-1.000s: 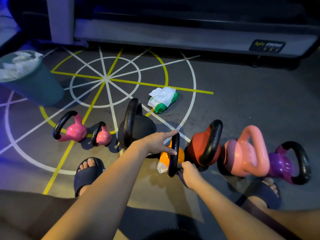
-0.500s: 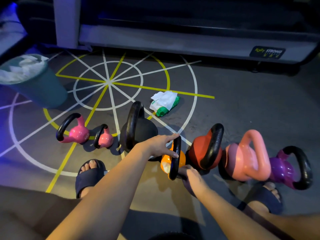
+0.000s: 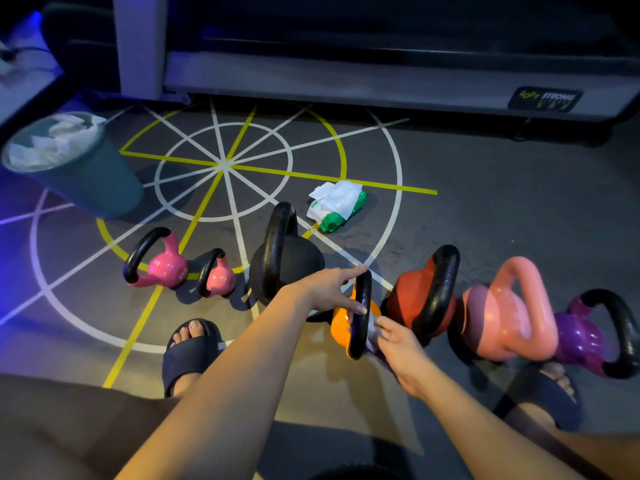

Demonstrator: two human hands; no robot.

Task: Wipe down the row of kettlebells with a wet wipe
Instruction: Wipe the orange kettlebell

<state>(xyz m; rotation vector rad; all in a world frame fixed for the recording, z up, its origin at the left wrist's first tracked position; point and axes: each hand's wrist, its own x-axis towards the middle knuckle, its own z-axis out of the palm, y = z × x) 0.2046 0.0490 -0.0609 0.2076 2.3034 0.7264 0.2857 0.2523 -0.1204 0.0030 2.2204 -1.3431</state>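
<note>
Nearest, two feet in dark slippers (image 3: pixel 194 355) stand on the grey floor (image 3: pixel 485 220), one on each side of the forearms. The right hand (image 3: pixel 401 344) has its fingers curled round a white wipe (image 3: pixel 373 323) and presses it to the right side of the black handle (image 3: pixel 360 306) of the orange kettlebell (image 3: pixel 341 329), low on the loop. The left hand (image 3: pixel 325 289) lies open on that handle with its fingers straight, the forefinger over the top and the thumb across the near face.

The orange kettlebell stands mid-row on the floor. Just to its left is a big black kettlebell (image 3: pixel 287 265), then a small pink kettlebell (image 3: pixel 216 280) and a larger pink kettlebell (image 3: pixel 162 266). To its right, packed close, stand a red kettlebell (image 3: pixel 412 299), a salmon kettlebell (image 3: pixel 498 323) and a purple kettlebell (image 3: pixel 581 341), the last beside the right slipper.

Beyond the row a green and white pack (image 3: pixel 336 206) lies on the painted lines, with a sheet sticking out. Farther left stands a teal bin (image 3: pixel 93 181) with white wipes in it. At the back runs the grey base of a machine (image 3: pixel 346 74).
</note>
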